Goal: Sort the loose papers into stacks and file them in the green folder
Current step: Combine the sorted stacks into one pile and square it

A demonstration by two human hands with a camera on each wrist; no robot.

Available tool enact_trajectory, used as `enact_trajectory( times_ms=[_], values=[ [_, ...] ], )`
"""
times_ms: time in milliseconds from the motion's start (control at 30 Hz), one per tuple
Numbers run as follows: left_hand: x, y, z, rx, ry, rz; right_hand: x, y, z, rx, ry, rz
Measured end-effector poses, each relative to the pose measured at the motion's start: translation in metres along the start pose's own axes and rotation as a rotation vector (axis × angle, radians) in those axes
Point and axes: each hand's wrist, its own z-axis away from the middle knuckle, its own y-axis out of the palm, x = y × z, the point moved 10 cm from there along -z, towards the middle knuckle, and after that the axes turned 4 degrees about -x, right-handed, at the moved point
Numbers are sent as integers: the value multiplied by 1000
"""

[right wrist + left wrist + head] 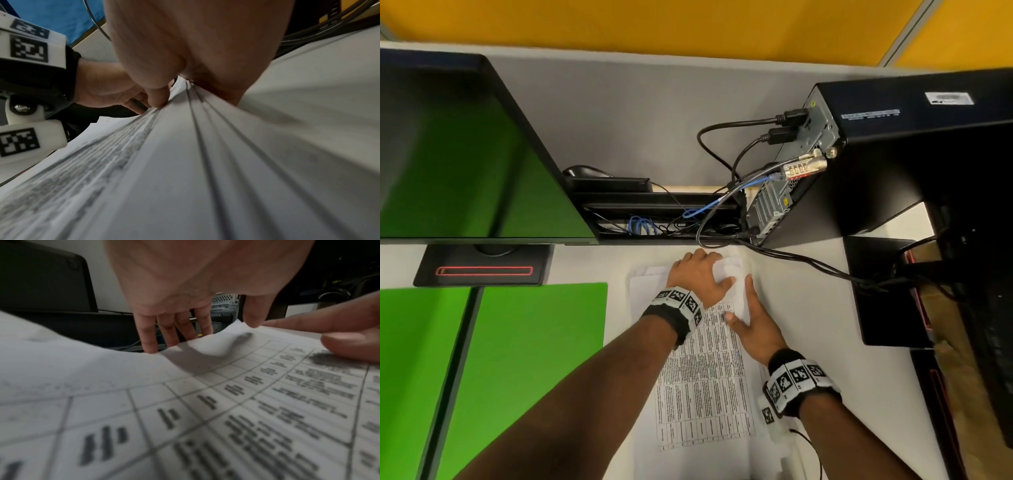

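A stack of white papers (705,383), its top sheet printed with a table, lies on the white desk in front of me. The green folder (524,359) lies open flat to the stack's left. My left hand (705,274) reaches over the far end of the stack; its fingers (148,337) go down behind the far edge and its thumb sits on the raised corner. My right hand (746,315) holds the stack's right edge near the far corner, thumb (158,97) on top. The papers (205,162) show several sheet edges running into that grip.
A black monitor (465,164) on its base (482,267) stands at the back left. A black computer tower (893,154) stands at the back right, with cables (808,260) trailing across the desk just beyond the papers. Another black stand (883,291) sits to the right.
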Motion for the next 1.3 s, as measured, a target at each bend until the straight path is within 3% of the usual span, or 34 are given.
enact_trajectory(
  times_ms=[533,633,733,833,933,1133,1300],
  values=[
    [11,7,18,114,138,109,6,-2,0,-19,-54,129],
    [58,-22,36,-135,-18,170,5,-1,0,3,-30,80],
    [121,-38,80,-398,-282,446,3,2,5,17,3,-32],
    [141,-10,119,-350,-456,790,-1,4,10,29,-1,-41],
    [128,13,131,-293,-448,942,-2,10,14,42,9,33],
    [119,21,129,-298,-402,879,9,11,6,-15,3,198],
    [118,20,127,-242,-417,891,-6,8,7,-100,146,-25]
  ],
)
